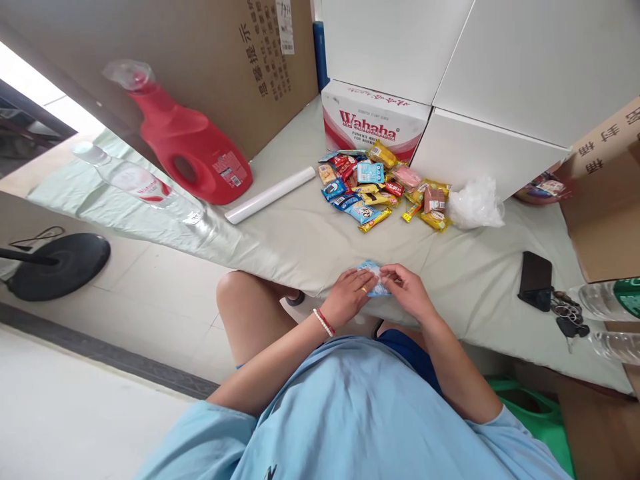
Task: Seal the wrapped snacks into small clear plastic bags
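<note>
A small light-blue and white snack packet (375,277) is at the near edge of the cloth-covered table, between my two hands. My left hand (349,293) lies over its left side, closed on it with the fingers reaching across the wrapper; the thumb is hidden. With bent fingers, my right hand (406,290) pinches the packet's right side. Part of the wrapper is covered by the fingers. Just beyond lies a pile of wrapped snacks (367,189) in blue, yellow and red, with a crumpled clear plastic bag (477,203) at its right.
A white roll (271,195), a red jug (195,147) and a water bottle (140,183) lie left. A Wahaha carton (373,127) and white boxes stand behind. A black phone (535,280), keys (570,313) and clear bottles (607,300) are right.
</note>
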{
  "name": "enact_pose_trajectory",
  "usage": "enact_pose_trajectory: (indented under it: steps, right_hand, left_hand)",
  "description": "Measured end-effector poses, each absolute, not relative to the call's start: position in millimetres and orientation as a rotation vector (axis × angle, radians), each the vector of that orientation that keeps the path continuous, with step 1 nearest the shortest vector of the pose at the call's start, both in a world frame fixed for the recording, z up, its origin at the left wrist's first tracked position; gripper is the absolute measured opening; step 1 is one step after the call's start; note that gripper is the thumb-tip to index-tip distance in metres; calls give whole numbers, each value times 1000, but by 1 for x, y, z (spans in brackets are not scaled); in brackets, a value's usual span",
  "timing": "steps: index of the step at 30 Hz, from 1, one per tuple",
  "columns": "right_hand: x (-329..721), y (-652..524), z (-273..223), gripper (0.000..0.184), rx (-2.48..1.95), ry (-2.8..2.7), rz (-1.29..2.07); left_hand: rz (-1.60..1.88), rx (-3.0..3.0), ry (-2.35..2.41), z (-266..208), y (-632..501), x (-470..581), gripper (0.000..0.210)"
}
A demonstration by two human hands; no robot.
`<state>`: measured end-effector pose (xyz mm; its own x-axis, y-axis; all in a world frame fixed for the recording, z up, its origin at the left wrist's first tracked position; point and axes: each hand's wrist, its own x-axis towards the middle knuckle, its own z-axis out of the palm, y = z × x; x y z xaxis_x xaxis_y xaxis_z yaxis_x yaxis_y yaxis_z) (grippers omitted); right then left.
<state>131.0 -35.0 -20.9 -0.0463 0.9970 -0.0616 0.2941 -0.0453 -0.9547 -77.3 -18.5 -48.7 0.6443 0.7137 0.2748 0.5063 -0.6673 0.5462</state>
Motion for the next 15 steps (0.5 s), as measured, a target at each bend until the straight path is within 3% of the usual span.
enact_pose_trajectory:
  steps: [3, 7, 15]
  right_hand:
    - [150, -38, -6, 32, -1301, -1435, 1055]
    - [162, -43, 2, 68, -1231, -1435, 1210]
    - [168, -46, -12, 51, -1281, -809, 1476]
  left_hand:
    - [777, 2160, 1098, -37, -10, -75, 34]
    - [831, 1554, 986, -12, -1, -64, 39]
    - [680, 950, 893, -6, 4, -8, 56]
